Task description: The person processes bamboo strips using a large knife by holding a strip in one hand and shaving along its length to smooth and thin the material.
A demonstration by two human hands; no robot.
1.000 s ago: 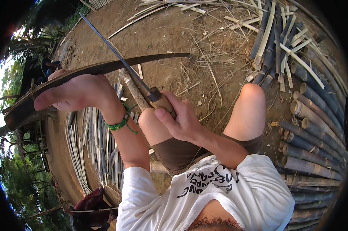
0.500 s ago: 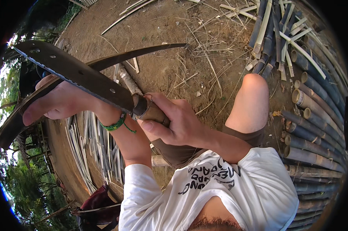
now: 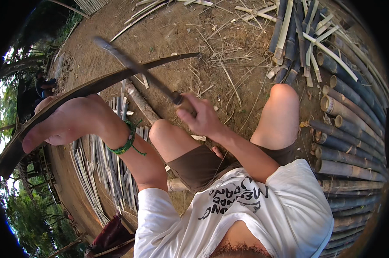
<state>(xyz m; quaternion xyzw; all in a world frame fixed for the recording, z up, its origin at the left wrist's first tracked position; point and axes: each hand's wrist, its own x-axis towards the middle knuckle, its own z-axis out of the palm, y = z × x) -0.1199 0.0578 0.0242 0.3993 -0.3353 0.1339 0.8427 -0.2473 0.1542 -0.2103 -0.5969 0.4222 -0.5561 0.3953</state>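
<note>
A long dark bamboo strip (image 3: 102, 81) curves from the left rim toward the middle of the view. My left hand (image 3: 67, 120) is closed around its near part, thumb on one side, with a green bracelet (image 3: 127, 139) on the wrist. My right hand (image 3: 203, 114) grips the wooden handle of a machete (image 3: 136, 66). The machete's blade, blurred and seen nearly edge-on, points up and to the left. In the picture it crosses the strip; I cannot tell whether they touch.
Several bamboo poles (image 3: 345, 167) lie stacked at the right. More split pieces (image 3: 293, 43) are heaped at the far right. A bundle of thin strips (image 3: 121, 176) lies at the left. A round pole (image 3: 140, 103) rests on the dirt ground (image 3: 177, 34) beyond my knee.
My right hand has moved slightly right and away from my body, and the machete has turned from broadside to nearly edge-on, swinging off my left wrist. My left hand still holds the strip.
</note>
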